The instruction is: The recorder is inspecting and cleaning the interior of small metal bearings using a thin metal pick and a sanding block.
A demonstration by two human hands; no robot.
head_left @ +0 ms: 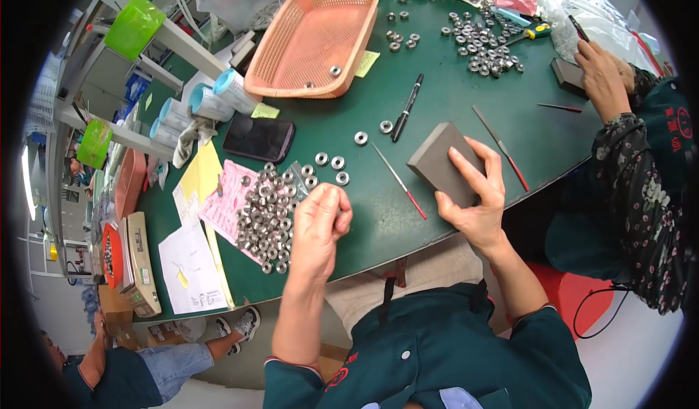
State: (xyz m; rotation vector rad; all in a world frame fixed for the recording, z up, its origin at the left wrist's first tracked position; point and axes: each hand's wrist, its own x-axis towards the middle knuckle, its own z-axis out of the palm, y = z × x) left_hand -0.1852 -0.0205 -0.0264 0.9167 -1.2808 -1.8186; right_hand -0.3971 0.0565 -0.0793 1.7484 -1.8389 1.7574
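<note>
My right hand (477,190) grips a grey rectangular block (443,158), which looks like an abrasive block, tilted above the green table. My left hand (318,223) is closed with thumb and fingers pressed together; whatever it may hold is hidden. Beside it lies a heap of small metal rings (266,216) on a pink sheet (224,194). Several loose metal rings (337,163) sit just beyond that hand. Between my hands lies a thin needle file (399,179) with a red handle. Another red-handled file (502,147) rests right of the block.
An orange mesh basket (313,37) with a few rings stands at the back. Nearby are a black marker (408,107), a phone (259,137) and a second ring pile (484,45). On the right, a co-worker's hands (604,77) hold a pen near another grey block (568,76).
</note>
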